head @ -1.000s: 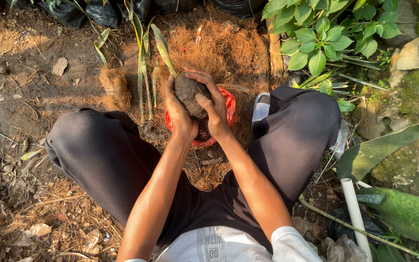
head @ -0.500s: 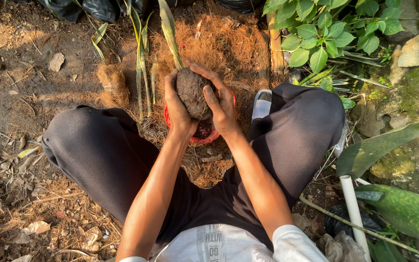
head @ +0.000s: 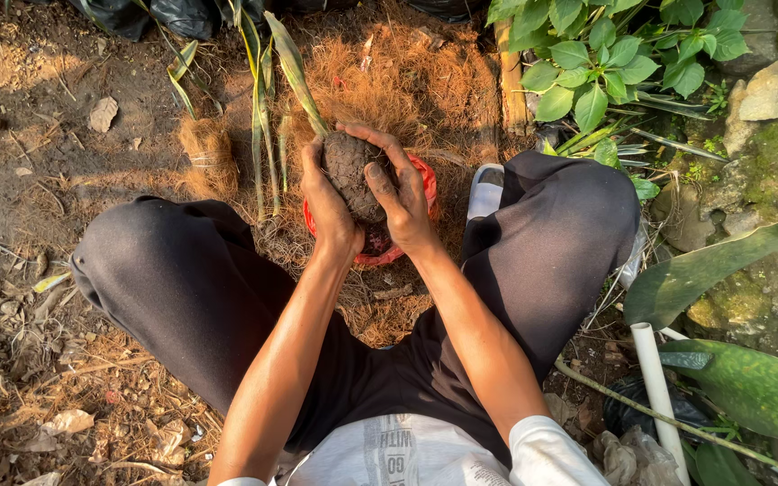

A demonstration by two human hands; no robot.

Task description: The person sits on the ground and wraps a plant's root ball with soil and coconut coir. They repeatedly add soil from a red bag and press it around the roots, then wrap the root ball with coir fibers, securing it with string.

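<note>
Bare, dry ground strewn with brown coconut fibre fills the view, with leafy green plants at the upper right and a white pipe at the lower right. Between the person's knees, both hands cup a dark root ball of soil, from which long green leaves rise. The left hand has its grip clenched on the ball's left side; the right hand wraps the right side. Just below the ball sits a red pot.
</note>
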